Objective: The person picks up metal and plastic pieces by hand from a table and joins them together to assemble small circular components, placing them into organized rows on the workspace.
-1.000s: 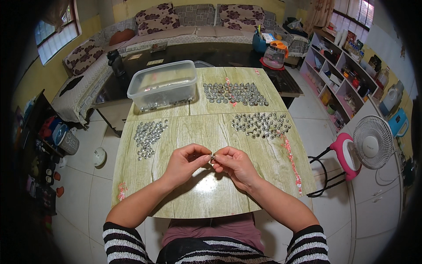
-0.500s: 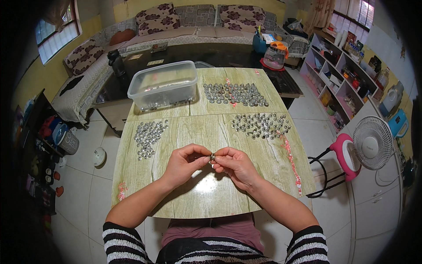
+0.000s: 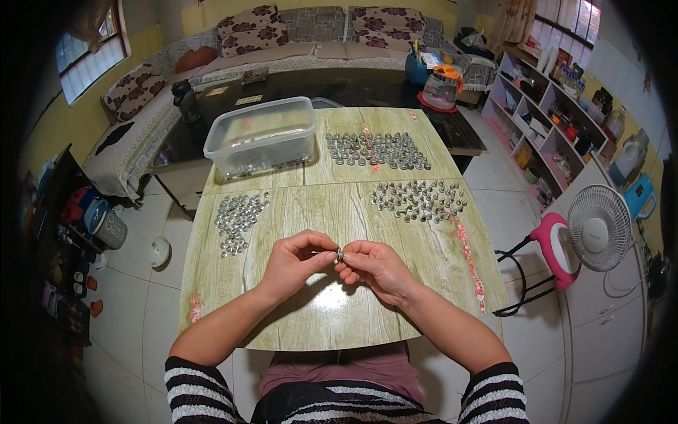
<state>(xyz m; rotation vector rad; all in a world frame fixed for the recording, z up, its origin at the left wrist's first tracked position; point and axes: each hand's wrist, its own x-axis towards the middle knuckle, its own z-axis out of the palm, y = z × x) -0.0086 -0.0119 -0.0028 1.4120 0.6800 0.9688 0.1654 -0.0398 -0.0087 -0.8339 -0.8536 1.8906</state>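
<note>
Both my hands meet above the near middle of the wood-patterned table point(image 3: 282, 318). Between the fingertips sits a small shiny metal piece point(image 3: 339, 256), its exact kind too small to make out. My left hand point(image 3: 300, 263) pinches it from the left with thumb and forefinger, and my right hand point(image 3: 374, 267) pinches it from the right. Off to the left lies a patch of small round silver pieces point(image 3: 240, 222). To the right, beyond my right hand, stand several small metal pieces with upright pins point(image 3: 418, 201). Rows of larger silver studs point(image 3: 378, 150) stand farther back.
A clear plastic tub point(image 3: 261, 145) with small metal bits inside stands at the table's back left. Behind is a dark low table point(image 3: 339, 85) with a glass jar point(image 3: 441, 92). A white fan point(image 3: 597, 230) and a pink-seated stool point(image 3: 554, 251) stand at the right.
The small metal piece has turned slightly between my fingertips, and my right fingers have shifted a little around it. Everything else stays where it was.
</note>
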